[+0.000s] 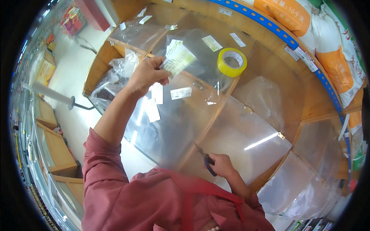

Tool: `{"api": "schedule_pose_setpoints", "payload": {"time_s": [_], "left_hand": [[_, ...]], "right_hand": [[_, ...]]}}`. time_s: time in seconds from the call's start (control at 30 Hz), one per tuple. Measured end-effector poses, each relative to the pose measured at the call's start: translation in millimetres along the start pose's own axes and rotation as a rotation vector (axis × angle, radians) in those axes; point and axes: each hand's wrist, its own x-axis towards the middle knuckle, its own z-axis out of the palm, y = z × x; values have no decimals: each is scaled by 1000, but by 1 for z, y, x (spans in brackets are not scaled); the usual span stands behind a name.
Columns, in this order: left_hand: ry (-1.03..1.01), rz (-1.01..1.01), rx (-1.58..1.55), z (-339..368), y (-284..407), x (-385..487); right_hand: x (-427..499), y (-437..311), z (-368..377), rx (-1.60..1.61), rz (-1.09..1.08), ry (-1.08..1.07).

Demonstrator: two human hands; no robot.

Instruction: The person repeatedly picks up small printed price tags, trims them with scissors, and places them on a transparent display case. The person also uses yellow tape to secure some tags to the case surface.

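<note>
My left hand [150,73] reaches out over wooden bins with clear lids and pinches a printed paper label [179,61] between thumb and fingers. Low in front of my body, my right hand [222,165] grips a pair of dark-handled scissors [208,164], their blades pointing up and to the left. On the lids lie several more labels, among them one [181,93] below my left hand and another [212,43] farther off. A roll of yellow packing tape [232,62] rests flat on a lid, right of the held label.
A blue perforated metal rail [268,21] curves along the back, with large printed sacks [332,52] behind it. Metal hinges [248,109] stand on the lids. A clear plastic bag [115,72] bulges from an uncovered bin at left. A post [52,93] stands beyond the bins.
</note>
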Motion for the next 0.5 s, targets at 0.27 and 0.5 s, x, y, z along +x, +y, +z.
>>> {"api": "schedule_pose_setpoints", "payload": {"time_s": [0.27,0.5], "left_hand": [[-47,28,-188,6,43,-96],[-53,104,-222,-4,60,-148]], "right_hand": [[-4,-3,5,101,71,59],[-3,11,16,15,67,54]]}}
